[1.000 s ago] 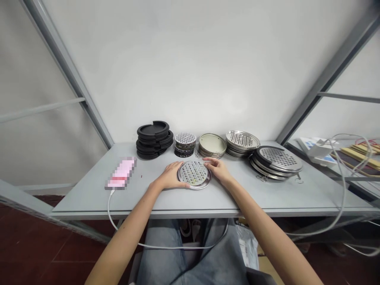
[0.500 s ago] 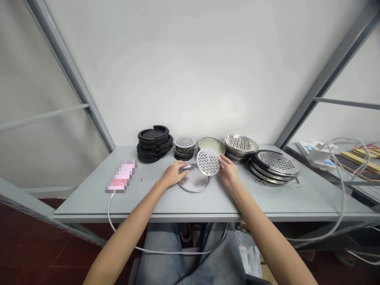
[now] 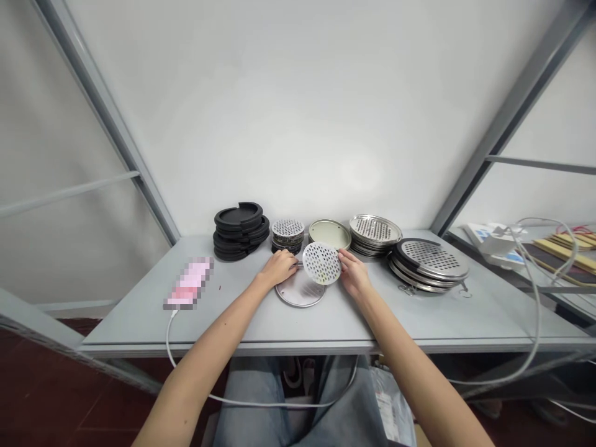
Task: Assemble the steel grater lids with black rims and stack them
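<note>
My right hand [image 3: 354,273] pinches the right edge of a round metal grater disc [image 3: 322,263] covered in small holes, held tilted above the table. Below and partly behind that disc lies a shallow round metal dish [image 3: 300,293] with a thin shiny rim, flat on the tabletop. The fingers of my left hand [image 3: 279,267] are curled over the dish's back left rim, their tips partly hidden. Just behind my left hand stands a stack of similar grater discs [image 3: 288,228].
Along the back of the grey table [image 3: 242,320] are stacked black rings [image 3: 238,217], a cream-coloured round dish [image 3: 329,234] and stacked shiny metal dishes [image 3: 375,230]. Black-edged grater assemblies [image 3: 431,261] lie at right. A pixelated phone [image 3: 190,282] with a white cable [image 3: 170,335] lies left.
My left hand's fingers have drawn together and shifted along the dish's rim. The grater disc stays in my right hand, still over the dish. The view has shifted slightly.
</note>
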Demonstrator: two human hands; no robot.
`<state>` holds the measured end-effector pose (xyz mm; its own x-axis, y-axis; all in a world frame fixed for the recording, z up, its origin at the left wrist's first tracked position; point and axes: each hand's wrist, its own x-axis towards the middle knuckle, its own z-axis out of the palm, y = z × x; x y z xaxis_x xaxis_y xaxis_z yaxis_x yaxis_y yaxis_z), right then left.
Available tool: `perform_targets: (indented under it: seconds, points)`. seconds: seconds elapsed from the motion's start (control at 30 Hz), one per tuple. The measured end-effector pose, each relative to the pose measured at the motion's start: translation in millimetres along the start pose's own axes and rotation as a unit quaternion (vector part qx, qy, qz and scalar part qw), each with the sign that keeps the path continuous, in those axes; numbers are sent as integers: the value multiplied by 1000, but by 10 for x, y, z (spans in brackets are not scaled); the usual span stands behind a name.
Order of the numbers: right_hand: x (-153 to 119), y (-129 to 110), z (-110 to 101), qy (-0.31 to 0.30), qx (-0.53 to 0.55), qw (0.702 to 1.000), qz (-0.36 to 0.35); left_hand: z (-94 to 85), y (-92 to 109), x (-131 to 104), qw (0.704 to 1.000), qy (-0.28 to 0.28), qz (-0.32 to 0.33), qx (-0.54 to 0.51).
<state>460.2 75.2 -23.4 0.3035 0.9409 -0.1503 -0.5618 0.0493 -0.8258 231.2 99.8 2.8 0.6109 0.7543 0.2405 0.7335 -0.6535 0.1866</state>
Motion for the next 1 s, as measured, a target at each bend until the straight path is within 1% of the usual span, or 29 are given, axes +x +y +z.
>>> perform_targets:
  seconds: [0.13,0.3,0.53,0.83,1.0]
  points:
    - [9,-3,-8,-1,-10,1000,10,28,-1,-39,1000,1,5,19]
    - [-8,-9,14,12,0,1000,20,38,-33,-55,1000,5,16,24]
    - [-47,-41,40,33,13,999,-4,39,-66,-50,999,4,33,34]
    - [-19,-29,28,27,5,999,-22,64,-72,-48,997,0,50,59]
    - [-27,-35,37,32,15,999,-18,90,-88,-33,996,-3,59,70]
